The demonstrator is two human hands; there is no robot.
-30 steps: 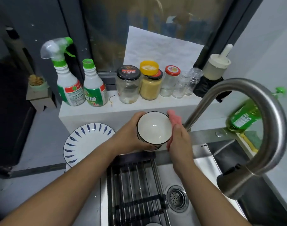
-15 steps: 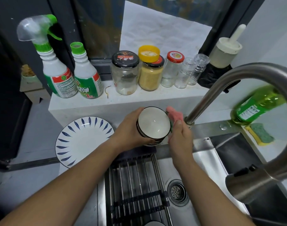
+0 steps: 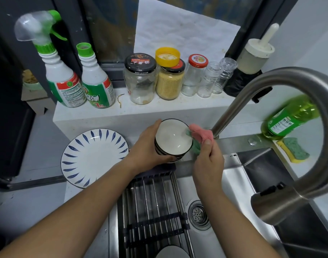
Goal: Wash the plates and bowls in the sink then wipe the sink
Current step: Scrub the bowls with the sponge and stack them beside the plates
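A dark-framed window (image 3: 111,25), a white paper sheet (image 3: 181,34) propped against its glass, rises beyond the grip above a white ledge (image 3: 96,116). A pale wall (image 3: 308,25) stands to the right, grey countertop (image 3: 38,202) to the left.

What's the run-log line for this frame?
phase: wiping bowl | left hand: holds bowl | right hand: pinches pink cloth at bowl rim | plate: on counter left of sink | faucet: no water visible
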